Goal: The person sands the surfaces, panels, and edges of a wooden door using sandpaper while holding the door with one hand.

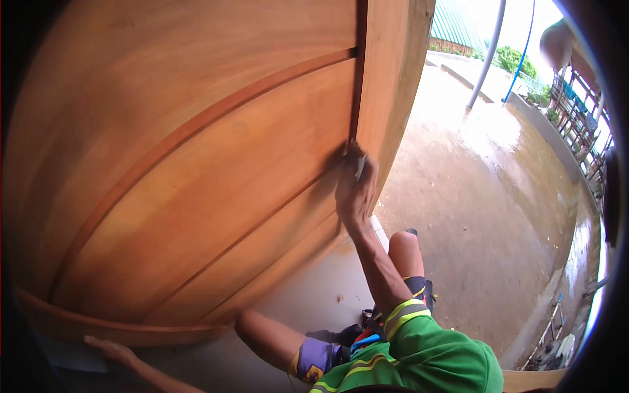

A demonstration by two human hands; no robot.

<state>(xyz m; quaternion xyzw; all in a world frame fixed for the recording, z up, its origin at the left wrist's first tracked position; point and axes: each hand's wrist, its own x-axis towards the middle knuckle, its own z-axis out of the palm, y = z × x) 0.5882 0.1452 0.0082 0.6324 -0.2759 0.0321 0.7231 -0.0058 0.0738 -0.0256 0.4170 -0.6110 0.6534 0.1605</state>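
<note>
A large orange-brown wooden door panel [216,177] with a curved moulding and straight grooves fills the left and middle. At its upright frame strip, my right hand [357,187] is closed around a small dark piece with a pale grey edge [361,166], perhaps folded sandpaper; motion blur hides its exact kind. The fingers press against the groove where panel and strip meet. Down at the lower left, my left hand [113,351] lies by the door's curved outer edge, a finger stretched out. Whether it touches the wood I cannot tell.
My bent knees are beside the door, over a pale tiled floor [282,288]. Outside to the right is wet concrete ground [452,196] with a grey pole [486,59] and a blue line [521,59]. Long-handled items [545,331] lie at the lower right.
</note>
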